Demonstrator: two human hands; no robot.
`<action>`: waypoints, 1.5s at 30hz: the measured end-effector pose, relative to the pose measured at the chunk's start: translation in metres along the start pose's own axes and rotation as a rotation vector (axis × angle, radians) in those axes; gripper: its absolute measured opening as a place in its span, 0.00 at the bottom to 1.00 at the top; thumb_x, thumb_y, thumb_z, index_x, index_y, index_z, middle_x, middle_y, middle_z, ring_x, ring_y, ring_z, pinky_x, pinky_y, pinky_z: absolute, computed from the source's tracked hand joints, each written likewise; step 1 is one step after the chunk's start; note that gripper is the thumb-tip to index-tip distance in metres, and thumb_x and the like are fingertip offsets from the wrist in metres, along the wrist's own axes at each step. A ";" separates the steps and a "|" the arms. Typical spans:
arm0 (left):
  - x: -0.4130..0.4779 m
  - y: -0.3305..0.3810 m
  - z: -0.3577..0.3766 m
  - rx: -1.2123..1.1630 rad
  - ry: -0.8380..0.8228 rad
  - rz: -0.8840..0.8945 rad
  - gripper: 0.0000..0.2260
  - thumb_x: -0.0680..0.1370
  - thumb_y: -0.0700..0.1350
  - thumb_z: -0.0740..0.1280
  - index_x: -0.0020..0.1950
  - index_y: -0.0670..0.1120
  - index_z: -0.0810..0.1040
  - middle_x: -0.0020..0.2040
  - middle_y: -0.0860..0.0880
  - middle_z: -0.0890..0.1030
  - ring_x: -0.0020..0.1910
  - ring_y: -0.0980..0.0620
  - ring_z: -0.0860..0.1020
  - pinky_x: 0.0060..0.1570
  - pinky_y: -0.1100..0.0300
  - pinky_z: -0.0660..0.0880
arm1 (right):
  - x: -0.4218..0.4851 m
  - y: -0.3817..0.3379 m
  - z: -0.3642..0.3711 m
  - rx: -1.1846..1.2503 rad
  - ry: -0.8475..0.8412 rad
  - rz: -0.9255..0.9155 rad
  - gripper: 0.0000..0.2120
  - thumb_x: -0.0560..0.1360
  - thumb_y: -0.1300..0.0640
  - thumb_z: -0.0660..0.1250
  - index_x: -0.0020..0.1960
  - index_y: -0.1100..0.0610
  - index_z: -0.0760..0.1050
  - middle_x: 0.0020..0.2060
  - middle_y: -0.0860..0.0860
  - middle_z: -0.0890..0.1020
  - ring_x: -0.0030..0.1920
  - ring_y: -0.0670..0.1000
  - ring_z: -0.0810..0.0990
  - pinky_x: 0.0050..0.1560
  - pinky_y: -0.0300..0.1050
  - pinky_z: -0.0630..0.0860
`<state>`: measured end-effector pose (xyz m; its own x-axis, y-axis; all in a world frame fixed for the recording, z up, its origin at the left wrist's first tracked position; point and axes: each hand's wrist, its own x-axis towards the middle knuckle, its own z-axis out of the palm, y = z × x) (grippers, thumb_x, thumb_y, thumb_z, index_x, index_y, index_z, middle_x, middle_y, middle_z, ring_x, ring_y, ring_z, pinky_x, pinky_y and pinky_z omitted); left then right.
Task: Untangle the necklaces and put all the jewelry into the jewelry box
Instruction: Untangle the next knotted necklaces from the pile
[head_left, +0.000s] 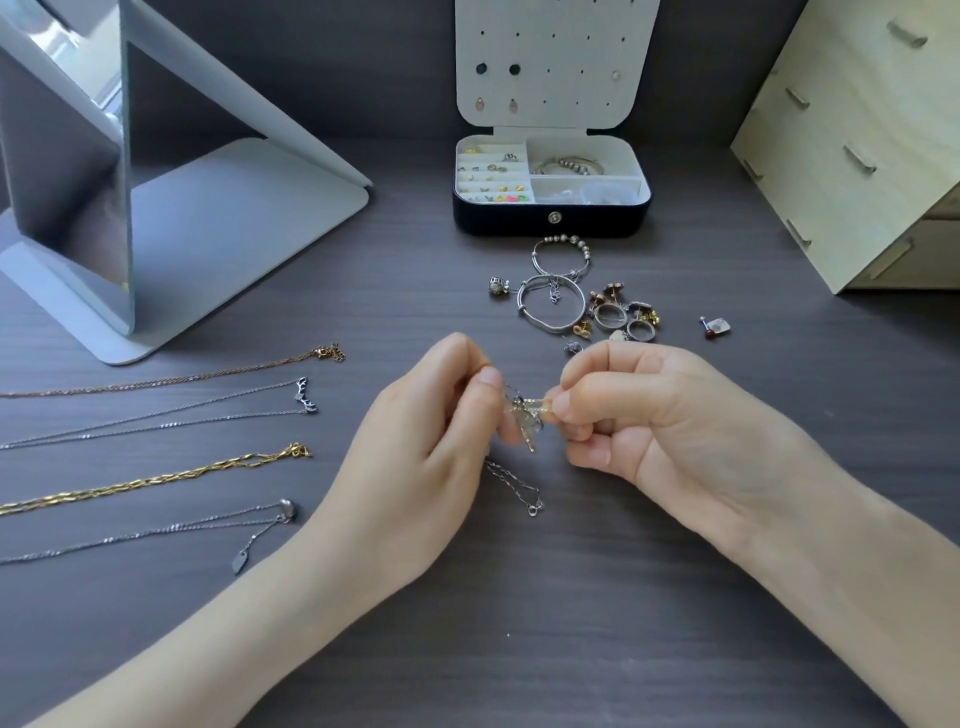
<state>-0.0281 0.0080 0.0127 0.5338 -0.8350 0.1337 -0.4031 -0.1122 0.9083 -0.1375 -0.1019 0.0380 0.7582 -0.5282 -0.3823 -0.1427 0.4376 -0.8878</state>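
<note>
Between my hands hangs a small tangle of silver and gold chains. My left hand pinches its left side and my right hand pinches its right side. A loose silver end trails down onto the table. Several straightened necklaces lie at the left: a rose-gold one, a silver one with a leaf charm, a gold one and a silver one with a pendant. The open jewelry box stands at the back, with earrings and bracelets in its compartments.
Two silver bangles, rings and earrings lie in a heap in front of the box. A small red-tipped piece sits to their right. A standing mirror is at the back left, a wooden drawer unit at the back right.
</note>
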 end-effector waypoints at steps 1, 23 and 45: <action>0.000 0.000 0.000 0.005 0.001 0.005 0.10 0.77 0.51 0.55 0.36 0.54 0.68 0.34 0.50 0.79 0.32 0.46 0.71 0.37 0.50 0.70 | 0.000 -0.001 0.000 -0.012 -0.009 0.002 0.09 0.56 0.70 0.67 0.29 0.57 0.75 0.29 0.56 0.71 0.25 0.47 0.68 0.26 0.38 0.67; -0.001 -0.001 0.002 0.114 0.082 0.156 0.10 0.77 0.46 0.60 0.38 0.43 0.70 0.34 0.57 0.79 0.27 0.58 0.69 0.29 0.73 0.64 | -0.001 -0.002 -0.001 -0.141 0.026 0.037 0.09 0.66 0.74 0.66 0.41 0.64 0.80 0.36 0.58 0.70 0.27 0.47 0.65 0.24 0.38 0.61; 0.004 -0.008 -0.001 -0.352 -0.046 0.015 0.10 0.72 0.56 0.61 0.36 0.51 0.71 0.35 0.47 0.81 0.37 0.50 0.75 0.40 0.55 0.73 | 0.000 -0.007 -0.007 -0.149 -0.163 0.079 0.07 0.64 0.71 0.69 0.39 0.64 0.83 0.31 0.54 0.75 0.28 0.45 0.69 0.27 0.36 0.69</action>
<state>-0.0216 0.0060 0.0065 0.4929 -0.8592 0.1371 -0.1254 0.0857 0.9884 -0.1414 -0.1100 0.0422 0.8322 -0.3665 -0.4161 -0.2886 0.3544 -0.8894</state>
